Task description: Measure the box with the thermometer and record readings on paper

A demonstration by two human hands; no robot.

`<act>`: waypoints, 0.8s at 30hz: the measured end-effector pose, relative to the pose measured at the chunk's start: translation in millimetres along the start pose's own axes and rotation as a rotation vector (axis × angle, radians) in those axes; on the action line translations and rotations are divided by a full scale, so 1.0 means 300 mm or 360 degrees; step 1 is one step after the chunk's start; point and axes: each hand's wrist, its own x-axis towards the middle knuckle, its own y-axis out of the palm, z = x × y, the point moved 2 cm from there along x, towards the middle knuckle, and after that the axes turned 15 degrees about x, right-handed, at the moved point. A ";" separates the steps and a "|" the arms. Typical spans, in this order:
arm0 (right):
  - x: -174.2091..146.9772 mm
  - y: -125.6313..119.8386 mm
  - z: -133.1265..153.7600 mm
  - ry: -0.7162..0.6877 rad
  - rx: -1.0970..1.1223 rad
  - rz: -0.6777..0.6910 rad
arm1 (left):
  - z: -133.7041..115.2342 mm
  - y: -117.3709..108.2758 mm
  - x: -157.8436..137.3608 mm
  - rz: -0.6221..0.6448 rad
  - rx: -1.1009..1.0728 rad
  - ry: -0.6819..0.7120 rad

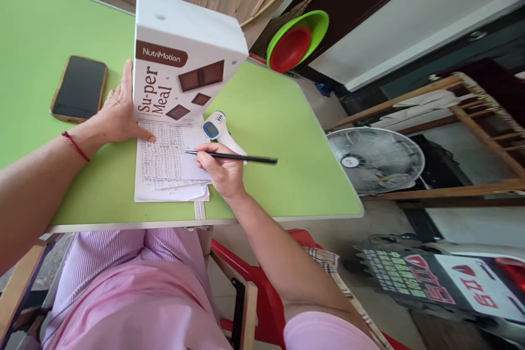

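Observation:
My right hand (221,172) grips a black pen (241,158), its tip resting on a stack of handwritten sheets (168,167) on the green table (279,136). My left hand (118,112) lies flat on the upper left corner of the sheets, fingers apart, touching the side of a white box (184,54) printed with "NutriMotion Su-per Meal" that stands on the papers. A red cord circles my left wrist. Just beyond my right hand lies a white and blue infrared thermometer (217,127).
A dark phone (79,89) in a tan case lies on the table left of my left hand. Off the table's right edge stand a floor fan (375,158), a wooden rack (471,136), and stacked green and red basins (297,41). A red chair (262,290) is beside my lap.

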 end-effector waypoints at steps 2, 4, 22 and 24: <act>0.001 0.005 0.006 -0.0014 -0.0104 -0.0016 | -0.016 -0.007 -0.002 0.0039 0.0033 -0.0053; 0.002 0.007 0.009 -0.0030 -0.0182 -0.0048 | -0.024 -0.010 -0.002 0.0072 0.0064 -0.0108; 0.005 0.011 0.003 -0.0098 -0.0406 0.0038 | 0.035 0.015 0.010 -0.0036 -0.0062 0.0049; 0.005 0.013 0.004 -0.0102 -0.0407 0.0065 | 0.036 0.016 0.009 -0.0044 -0.0055 0.0052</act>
